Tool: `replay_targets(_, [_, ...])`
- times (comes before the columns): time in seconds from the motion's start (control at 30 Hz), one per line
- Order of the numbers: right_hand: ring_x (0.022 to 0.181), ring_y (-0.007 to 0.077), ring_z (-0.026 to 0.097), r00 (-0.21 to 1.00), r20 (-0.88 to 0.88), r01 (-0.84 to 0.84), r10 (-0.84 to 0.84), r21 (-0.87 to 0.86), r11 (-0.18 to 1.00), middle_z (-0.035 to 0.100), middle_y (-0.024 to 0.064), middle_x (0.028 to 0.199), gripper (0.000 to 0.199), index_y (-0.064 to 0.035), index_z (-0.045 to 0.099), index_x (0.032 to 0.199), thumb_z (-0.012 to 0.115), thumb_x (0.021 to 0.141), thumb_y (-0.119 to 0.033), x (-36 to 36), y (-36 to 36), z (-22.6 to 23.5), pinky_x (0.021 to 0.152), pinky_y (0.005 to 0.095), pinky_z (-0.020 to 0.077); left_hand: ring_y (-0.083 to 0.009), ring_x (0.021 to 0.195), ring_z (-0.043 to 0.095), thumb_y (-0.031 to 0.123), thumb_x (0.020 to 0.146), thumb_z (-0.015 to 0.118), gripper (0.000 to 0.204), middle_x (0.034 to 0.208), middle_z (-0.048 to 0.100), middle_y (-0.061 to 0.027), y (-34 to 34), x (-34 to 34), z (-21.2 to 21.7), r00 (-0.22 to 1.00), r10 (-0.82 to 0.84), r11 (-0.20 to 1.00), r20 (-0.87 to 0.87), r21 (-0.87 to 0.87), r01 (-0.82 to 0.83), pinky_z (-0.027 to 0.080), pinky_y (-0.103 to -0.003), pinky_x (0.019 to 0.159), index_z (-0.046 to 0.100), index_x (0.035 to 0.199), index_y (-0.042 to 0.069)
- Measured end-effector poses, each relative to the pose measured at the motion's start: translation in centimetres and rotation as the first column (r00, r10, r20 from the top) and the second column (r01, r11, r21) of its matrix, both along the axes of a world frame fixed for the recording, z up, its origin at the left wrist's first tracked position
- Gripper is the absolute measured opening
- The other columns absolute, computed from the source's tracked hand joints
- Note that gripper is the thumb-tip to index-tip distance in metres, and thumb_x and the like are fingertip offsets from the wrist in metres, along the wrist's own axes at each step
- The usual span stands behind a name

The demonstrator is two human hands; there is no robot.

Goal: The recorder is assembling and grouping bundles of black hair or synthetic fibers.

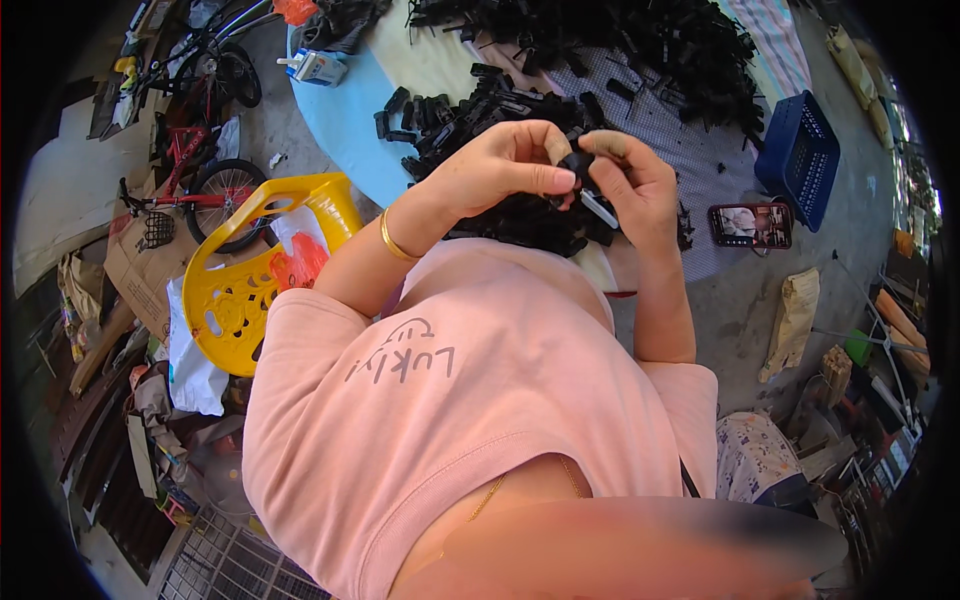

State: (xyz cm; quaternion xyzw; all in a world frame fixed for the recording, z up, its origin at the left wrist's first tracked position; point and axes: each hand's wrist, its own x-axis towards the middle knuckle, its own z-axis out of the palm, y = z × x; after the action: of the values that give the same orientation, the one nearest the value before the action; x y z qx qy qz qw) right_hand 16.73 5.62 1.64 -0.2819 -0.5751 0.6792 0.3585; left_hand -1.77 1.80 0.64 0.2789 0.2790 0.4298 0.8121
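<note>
Both of my hands meet above the near pile, pinching a small black plastic part (pixel 577 164) between them. Thumb and fingertips of my left hand (pixel 510 165) close on its left side, and a gold bangle circles that wrist. My right hand (pixel 640 185) grips the part from the right with thumb and forefinger. The part's exact shape is mostly covered by my fingers. Beneath my hands lies a heap of black plastic pieces (pixel 450 130), many of them short and blocky. A pale, narrow strip (pixel 600 208) shows just under my right hand.
A larger heap of black pieces (pixel 660 50) covers the table's far side. At right are a blue basket (pixel 800 160) and a phone (pixel 750 226) with its screen lit. A drink carton (pixel 316 68) stands far left. Beside me is a yellow chair (pixel 215 320); bicycles (pixel 190 150) stand beyond.
</note>
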Motion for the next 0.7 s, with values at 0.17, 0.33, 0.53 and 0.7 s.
replay_targets(0.17, [0.057, 0.0011, 0.039, 0.981, 0.161, 0.103, -0.111, 0.056, 0.993, 0.049, -0.0036, 0.067, 0.013, 0.0007, 0.057, 0.094, 0.05, 0.09, -0.01, -0.1, -0.9, 0.0, 0.05, 0.0138, 0.0298, -0.0087, 0.072, 0.058, 0.002, 0.074, 0.069, 0.02, 0.079, 0.058, -0.0033, -0.1, 0.7, 0.6, 0.916, 0.234, 0.972, -0.326, 0.095, -0.215, 0.049, -0.022, 0.068, 0.052, 0.084, 0.001])
replay_targets(0.33, [0.058, 0.0024, 0.042, 0.966, 0.243, 0.044, -0.087, 0.178, 0.983, 0.049, -0.0033, 0.065, 0.013, 0.0009, 0.057, 0.091, 0.05, 0.09, -0.01, 0.0, -0.9, -0.3, 0.051, 0.0155, 0.0331, -0.0074, 0.074, 0.058, 0.001, 0.073, 0.07, 0.022, 0.079, 0.059, -0.0028, -0.1, 0.5, 1.2, 0.85, 0.293, 0.949, -0.438, 0.241, -0.203, 0.049, -0.02, 0.068, 0.052, 0.086, -0.001])
replay_targets(0.53, [0.054, 0.0042, 0.046, 0.933, 0.322, 0.05, -0.16, 0.327, 0.944, 0.052, -0.0005, 0.061, 0.011, 0.0012, 0.059, 0.087, 0.054, 0.087, -0.009, -0.6, -1.0, 0.4, 0.049, 0.0177, 0.0363, -0.0085, 0.083, 0.057, -0.001, 0.073, 0.069, 0.029, 0.088, 0.056, -0.0021, -0.9, 0.7, 0.3, 0.708, 0.358, 0.922, -0.609, 0.352, -0.163, 0.049, -0.021, 0.076, 0.052, 0.097, -0.002])
replay_targets(0.7, [0.053, 0.0058, 0.049, 0.934, 0.289, 0.067, -0.212, 0.442, 0.894, 0.054, 0.0014, 0.06, 0.01, 0.0014, 0.06, 0.085, 0.056, 0.085, -0.008, -0.6, -1.0, 0.2, 0.049, 0.0186, 0.0382, -0.0083, 0.086, 0.055, -0.003, 0.073, 0.068, 0.029, 0.092, 0.055, -0.0028, -1.0, 1.4, 1.1, 0.657, 0.458, 0.869, -0.599, 0.458, -0.188, 0.048, -0.021, 0.075, 0.054, 0.099, -0.002])
